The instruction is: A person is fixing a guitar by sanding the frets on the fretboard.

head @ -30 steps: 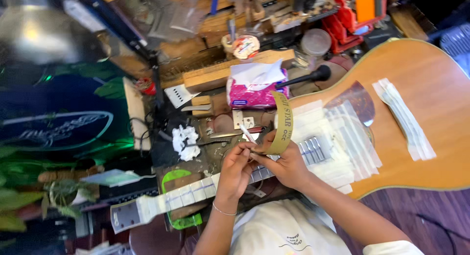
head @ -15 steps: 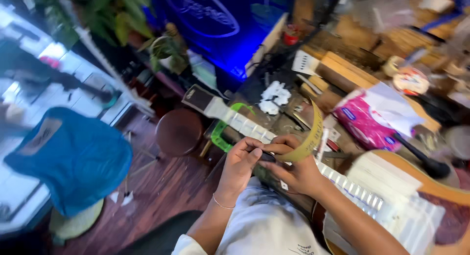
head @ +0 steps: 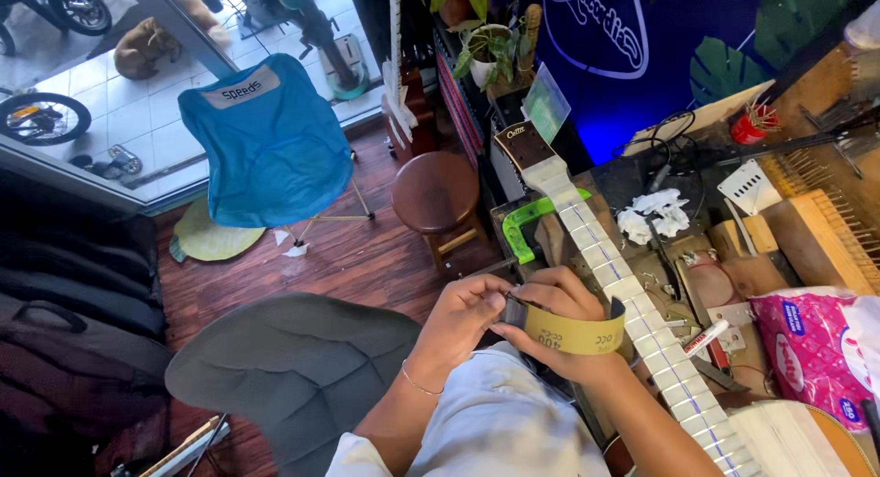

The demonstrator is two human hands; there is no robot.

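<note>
Both hands work together at the near edge of the cluttered wooden bench (head: 807, 230), just left of the guitar neck.

Right hand (head: 559, 321): fingers closed around a curled strip of tan sandpaper (head: 573, 333), the abrasive sheet bent into a loop that wraps the hand's outer side. Printed backing faces the camera.

Left hand (head: 463, 317): thumb and forefinger pinched together on a thin dark sliver at the strip's left end, touching the right hand. Cannot tell what the sliver is; too small.

Pale-taped guitar neck (head: 632, 317): lies diagonally across the bench, dark headstock away from the person, frets showing between the tape bands. A green plastic clamp (head: 527, 230) sits against it near the headstock.

Handling judgement: the strip looks light, thin and flexible, holding its curl; gritty on one face, so unlikely to slip. Likely creases or tears if pinched hard at an edge. Best held across its width with flat finger pressure, as the right hand does.

Nearby: crumpled white tissue (head: 655, 216), pink tissue packet (head: 811, 344), round brown wooden stool (head: 435, 193).
</note>
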